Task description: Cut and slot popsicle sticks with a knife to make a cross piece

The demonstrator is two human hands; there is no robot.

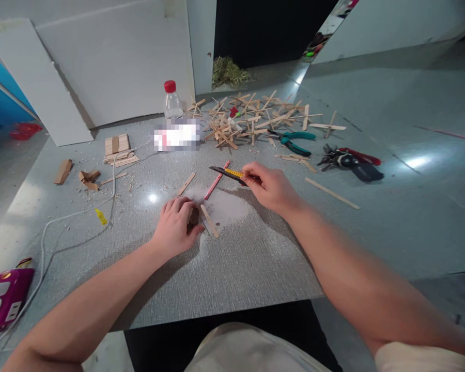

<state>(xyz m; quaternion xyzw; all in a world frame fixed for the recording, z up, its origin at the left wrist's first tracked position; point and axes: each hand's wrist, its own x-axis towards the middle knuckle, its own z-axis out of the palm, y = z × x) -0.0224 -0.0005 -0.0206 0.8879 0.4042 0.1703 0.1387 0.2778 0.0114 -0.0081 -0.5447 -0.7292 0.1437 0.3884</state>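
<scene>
My right hand (269,187) is closed around a yellow and black utility knife (232,172), its dark blade end pointing left above the table. Beneath the knife lies a pink patterned pencil (213,187), slanting across the surface. My left hand (178,225) rests on the table with curled fingers, the thumb apart from them. Just right of that thumb is a wooden craft stick (210,221); whether the thumb touches it I cannot tell. A shorter piece of craft stick (186,184) lies beyond my left fingers.
Joined craft sticks (251,119) are heaped at the back, beside teal-handled pliers (296,142). Keys (351,161) lie right. Stacked sticks (118,150) and a white cable (77,213) are left. A red-capped bottle (172,103) stands behind; a magenta box (11,294) sits near left.
</scene>
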